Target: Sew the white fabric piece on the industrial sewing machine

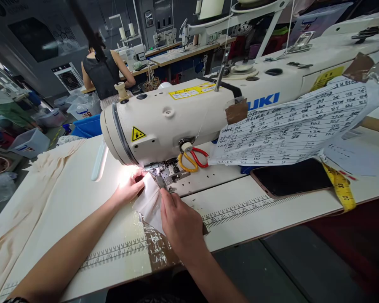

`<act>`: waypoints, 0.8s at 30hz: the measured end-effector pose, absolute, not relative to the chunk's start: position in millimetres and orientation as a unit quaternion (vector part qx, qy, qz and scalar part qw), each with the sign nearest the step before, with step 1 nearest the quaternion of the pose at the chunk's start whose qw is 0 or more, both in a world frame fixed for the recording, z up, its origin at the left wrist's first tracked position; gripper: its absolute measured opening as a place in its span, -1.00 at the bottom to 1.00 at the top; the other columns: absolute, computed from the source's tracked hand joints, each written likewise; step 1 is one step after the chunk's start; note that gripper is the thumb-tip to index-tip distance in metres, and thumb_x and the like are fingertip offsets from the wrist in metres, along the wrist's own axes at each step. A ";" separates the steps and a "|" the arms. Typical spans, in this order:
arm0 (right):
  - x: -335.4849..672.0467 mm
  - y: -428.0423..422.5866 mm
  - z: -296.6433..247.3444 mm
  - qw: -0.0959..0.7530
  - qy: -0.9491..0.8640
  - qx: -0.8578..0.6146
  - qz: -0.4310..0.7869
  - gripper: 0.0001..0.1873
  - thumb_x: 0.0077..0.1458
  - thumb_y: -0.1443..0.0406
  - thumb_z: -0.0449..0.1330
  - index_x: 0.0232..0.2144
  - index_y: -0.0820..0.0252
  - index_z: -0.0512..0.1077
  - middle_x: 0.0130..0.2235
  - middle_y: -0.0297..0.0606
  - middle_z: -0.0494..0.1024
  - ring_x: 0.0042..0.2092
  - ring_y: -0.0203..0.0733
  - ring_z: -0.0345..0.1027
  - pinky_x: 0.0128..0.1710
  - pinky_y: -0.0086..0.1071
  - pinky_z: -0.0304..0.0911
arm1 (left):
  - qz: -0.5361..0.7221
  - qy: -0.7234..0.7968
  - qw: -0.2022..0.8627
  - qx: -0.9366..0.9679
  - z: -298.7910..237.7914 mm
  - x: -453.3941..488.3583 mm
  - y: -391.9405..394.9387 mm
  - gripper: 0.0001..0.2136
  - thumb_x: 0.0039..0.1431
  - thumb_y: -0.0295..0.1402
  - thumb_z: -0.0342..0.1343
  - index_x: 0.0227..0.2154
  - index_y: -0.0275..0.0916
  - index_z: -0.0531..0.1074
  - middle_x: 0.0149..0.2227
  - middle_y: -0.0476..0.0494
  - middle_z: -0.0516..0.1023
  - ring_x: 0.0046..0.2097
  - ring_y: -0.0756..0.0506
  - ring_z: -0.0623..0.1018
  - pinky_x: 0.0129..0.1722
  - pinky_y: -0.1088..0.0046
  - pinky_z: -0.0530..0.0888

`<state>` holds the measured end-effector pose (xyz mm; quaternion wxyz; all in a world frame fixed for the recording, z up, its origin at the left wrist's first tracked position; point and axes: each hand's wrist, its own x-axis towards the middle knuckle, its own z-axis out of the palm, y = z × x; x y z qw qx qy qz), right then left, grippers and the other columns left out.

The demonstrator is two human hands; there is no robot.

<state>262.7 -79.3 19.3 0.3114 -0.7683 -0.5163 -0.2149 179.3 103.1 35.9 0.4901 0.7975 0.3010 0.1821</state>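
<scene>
A piece of pale fabric (150, 200) lies under the needle area of a white sewing machine (164, 122), lit by the machine's lamp. My left hand (131, 184) pinches the fabric's far left edge close to the presser foot. On the near side, my right hand (180, 216) is closed with thumb and forefinger on the fabric's right edge, just in front of the metal foot parts (161, 179). The needle tip itself is too small to make out. Scissors with yellow and red handles (189, 162) lie behind the foot, beneath the machine arm.
A phone (293, 179) and a yellow tape measure (341, 189) lie at the right. A handwritten sheet (290, 126) hangs from the machine. More cream fabric (34, 189) runs along the table's left edge. Another person (104, 71) sits with their back turned at a far machine.
</scene>
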 end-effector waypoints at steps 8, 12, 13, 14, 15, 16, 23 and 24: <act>262.3 -81.2 21.5 0.316 -0.509 -0.776 -0.200 -0.72 0.24 0.51 0.07 -0.05 0.30 0.46 -0.39 -0.30 0.52 -0.46 -0.30 0.42 -0.53 -0.41 0.15 | 0.182 0.304 0.484 0.800 35.2 179.0 102.8 -0.72 0.07 -0.10 0.17 -0.41 -0.25 0.44 -0.40 -0.09 0.47 -0.31 -0.11 0.45 -0.30 0.42 0.40; 261.9 -82.3 21.1 0.328 -0.511 -0.771 -0.191 -0.73 0.24 0.48 0.09 -0.04 0.29 0.45 -0.36 -0.28 0.55 -0.41 -0.28 0.45 -0.50 -0.41 0.19 | 0.194 0.313 0.474 0.800 34.2 178.9 103.3 -0.72 0.05 -0.10 0.19 -0.40 -0.23 0.43 -0.37 -0.10 0.50 -0.27 -0.13 0.48 -0.24 0.39 0.43; 261.9 -82.3 21.2 0.327 -0.514 -0.771 -0.187 -0.72 0.24 0.48 0.10 -0.02 0.28 0.44 -0.35 -0.28 0.56 -0.40 -0.28 0.45 -0.49 -0.41 0.20 | 0.195 0.316 0.472 0.800 33.7 178.7 103.5 -0.72 0.04 -0.09 0.20 -0.40 -0.23 0.43 -0.36 -0.10 0.51 -0.26 -0.14 0.48 -0.23 0.38 0.43; 262.0 -82.2 21.3 0.324 -0.515 -0.772 -0.183 -0.71 0.23 0.48 0.10 -0.02 0.28 0.44 -0.34 -0.28 0.56 -0.41 -0.28 0.44 -0.50 -0.42 0.20 | 0.194 0.319 0.473 0.798 33.1 178.5 103.8 -0.72 0.04 -0.08 0.20 -0.40 -0.22 0.42 -0.35 -0.10 0.51 -0.26 -0.14 0.49 -0.23 0.38 0.43; 262.2 -82.0 21.3 0.322 -0.516 -0.773 -0.180 -0.71 0.23 0.48 0.11 -0.02 0.28 0.44 -0.34 -0.29 0.56 -0.42 -0.29 0.43 -0.50 -0.42 0.19 | 0.190 0.320 0.477 0.796 32.4 178.3 104.3 -0.71 0.03 -0.07 0.21 -0.40 -0.22 0.42 -0.35 -0.10 0.51 -0.25 -0.15 0.49 -0.23 0.37 0.44; 262.4 -81.7 21.3 0.319 -0.516 -0.775 -0.177 -0.71 0.22 0.49 0.11 -0.02 0.28 0.44 -0.35 -0.29 0.56 -0.43 -0.30 0.43 -0.51 -0.42 0.19 | 0.189 0.320 0.482 0.794 31.4 177.9 104.8 -0.70 0.03 -0.06 0.21 -0.40 -0.22 0.41 -0.35 -0.10 0.51 -0.25 -0.15 0.49 -0.23 0.37 0.44; 262.9 -78.9 18.7 0.316 -0.514 -0.773 -0.196 -0.75 0.25 0.47 0.12 -0.04 0.29 0.46 -0.36 -0.26 0.55 -0.46 -0.28 0.41 -0.51 -0.41 0.16 | 0.190 0.281 0.482 0.808 25.1 175.8 107.4 -0.73 0.16 -0.09 0.16 -0.34 -0.22 0.44 -0.31 -0.12 0.54 -0.18 -0.17 0.52 -0.12 0.31 0.45; 262.8 -78.6 18.6 0.316 -0.513 -0.773 -0.200 -0.75 0.25 0.47 0.12 -0.04 0.30 0.46 -0.36 -0.26 0.55 -0.46 -0.28 0.41 -0.51 -0.41 0.16 | 0.193 0.274 0.478 0.812 25.3 175.9 106.7 -0.73 0.15 -0.10 0.16 -0.31 -0.22 0.45 -0.28 -0.13 0.55 -0.16 -0.18 0.53 -0.10 0.30 0.45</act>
